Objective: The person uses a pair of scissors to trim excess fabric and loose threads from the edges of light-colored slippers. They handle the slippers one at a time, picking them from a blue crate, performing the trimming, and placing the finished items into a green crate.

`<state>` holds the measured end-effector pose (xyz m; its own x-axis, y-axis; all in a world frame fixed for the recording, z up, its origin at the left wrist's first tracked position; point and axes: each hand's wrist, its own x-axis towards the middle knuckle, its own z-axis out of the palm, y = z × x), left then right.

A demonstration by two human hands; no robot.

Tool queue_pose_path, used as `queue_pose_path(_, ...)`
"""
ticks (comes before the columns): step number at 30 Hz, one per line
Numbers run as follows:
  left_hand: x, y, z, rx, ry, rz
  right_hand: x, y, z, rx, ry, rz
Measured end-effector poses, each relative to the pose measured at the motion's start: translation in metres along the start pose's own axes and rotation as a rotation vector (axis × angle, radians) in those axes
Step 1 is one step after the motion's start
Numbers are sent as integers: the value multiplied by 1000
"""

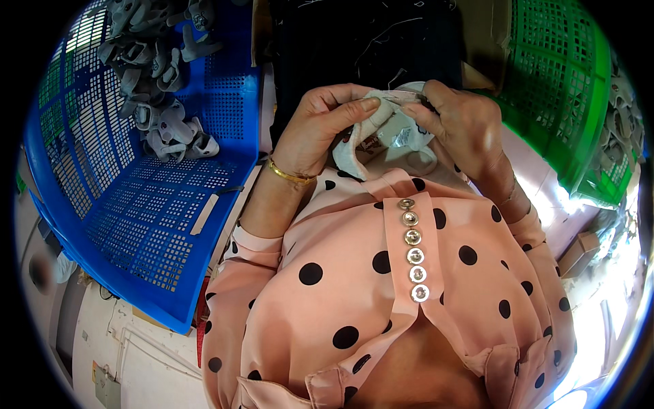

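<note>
A small pale grey shoe upper (pixel 402 136) is held up between my two hands, above the front of my dotted shirt. My left hand (pixel 323 126) pinches its left edge, with the thumb lying across the top. On the opposite side, my right hand (pixel 470 123) grips the far right edge between thumb and curled fingers. The upper's opening faces me and shows a printed lining. A pale strap-like part hangs down on its left. A fine loose thread stands up from its top edge. Some right fingertips are hidden behind the fabric.
On the left a tilted blue plastic basket (pixel 146 249) holds several grey shoe uppers (pixel 174 129) near its far end. A green basket (pixel 552 82) stands at the right, with more uppers (pixel 620 116) beyond its wall. Dark cloth (pixel 368 41) with stray threads lies ahead. A cardboard box (pixel 579 253) sits far right.
</note>
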<state>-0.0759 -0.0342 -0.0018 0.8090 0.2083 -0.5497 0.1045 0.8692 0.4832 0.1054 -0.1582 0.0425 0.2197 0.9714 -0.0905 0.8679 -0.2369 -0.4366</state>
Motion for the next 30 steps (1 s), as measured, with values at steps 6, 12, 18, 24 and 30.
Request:
queue_pose_path(6, 0, -4, -1, -14, 11, 3, 0, -2, 2, -67, -2, -15)
queue_pose_path(12, -5, -1, 8, 111, 74, 17, 3, 22, 10, 820, -81, 339)
queue_pose_path(18, -5, 0, 17, 339, 159, 177, 13, 8, 2, 771, -197, 180)
queue_pose_path(24, -1, 12, 24, 908, 245, 443, 21, 4, -2, 813, -332, 256)
queue_pose_path(30, 10, 47, 1, 1294, 647, 668, 18, 9, 0, 762, -263, 230)
